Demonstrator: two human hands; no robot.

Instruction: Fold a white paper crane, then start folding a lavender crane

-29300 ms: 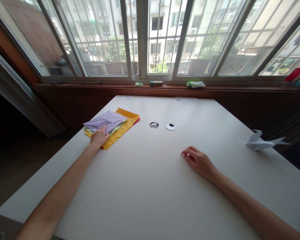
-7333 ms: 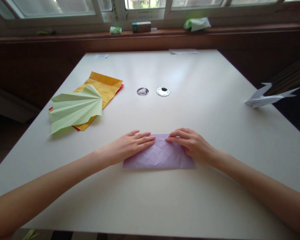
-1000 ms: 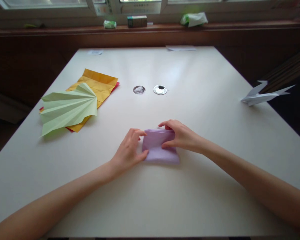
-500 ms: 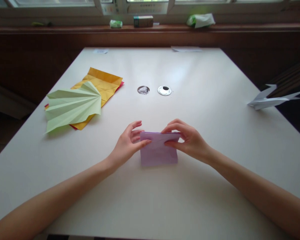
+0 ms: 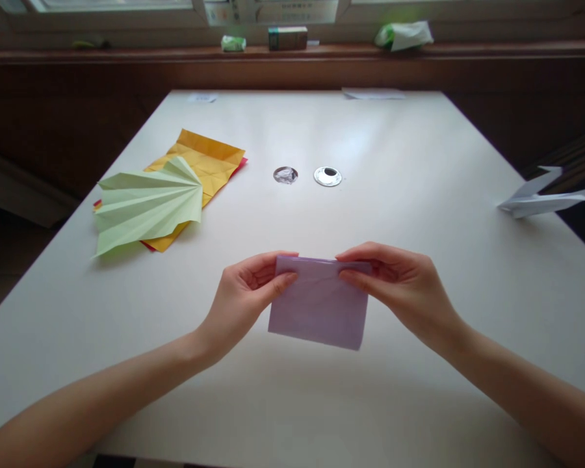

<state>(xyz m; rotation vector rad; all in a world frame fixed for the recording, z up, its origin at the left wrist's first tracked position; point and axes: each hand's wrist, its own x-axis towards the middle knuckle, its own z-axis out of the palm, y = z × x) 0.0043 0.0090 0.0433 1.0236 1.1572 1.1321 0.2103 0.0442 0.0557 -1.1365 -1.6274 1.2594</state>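
Lifted off the white table (image 5: 419, 169) now, the folded purple paper (image 5: 318, 304) hangs between both hands. Left hand (image 5: 241, 300) and right hand (image 5: 403, 286) each pinch a top corner. Green fan paper (image 5: 146, 205) lies on yellow sheets (image 5: 209, 159). A brown window sill (image 5: 127, 55) runs behind.

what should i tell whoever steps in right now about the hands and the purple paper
Left hand: pinching the top left corner of the purple paper.
Right hand: pinching its top right corner.
Purple paper: folded into a small rectangle, held up over the near middle of the table, lower edge hanging free.
Nearby: green fan-pleated sheet on the orange sheets at the left; white folded paper bird at the right edge.
Done: the sheet is folded down to a compact rectangle.
Left: no figure has taken shape yet; further folds look needed.
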